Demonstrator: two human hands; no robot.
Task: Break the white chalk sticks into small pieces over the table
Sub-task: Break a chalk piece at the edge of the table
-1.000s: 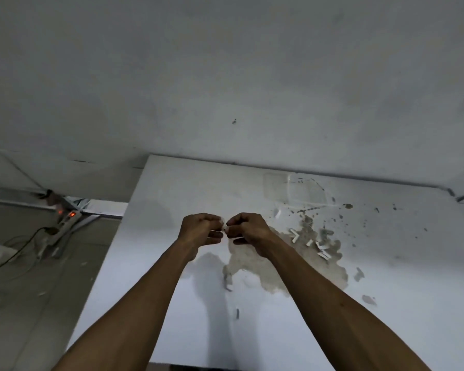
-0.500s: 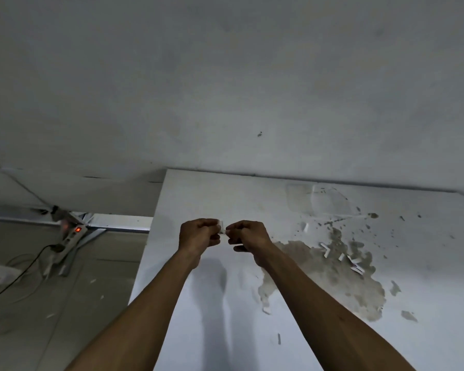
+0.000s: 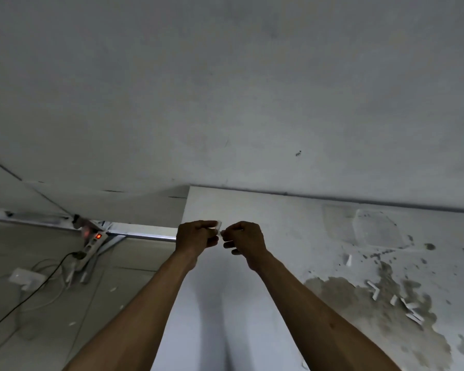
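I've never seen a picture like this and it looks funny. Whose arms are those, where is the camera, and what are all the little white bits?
The camera sits on a person's head and looks forward and down, so you see that person's own two arms reaching out, as if they were yours. There is no robot here.

The left hand and the right hand are raised close together over a white table. Both pinch white chalk. A small gap shows between the hands, so the stick looks just snapped, though the fingers hide most of it.

To the right, small chalk pieces lie on a worn brownish patch of the tabletop.

Behind the table is a plain grey wall. On the floor to the left lies a power strip with glowing red switches and cables.
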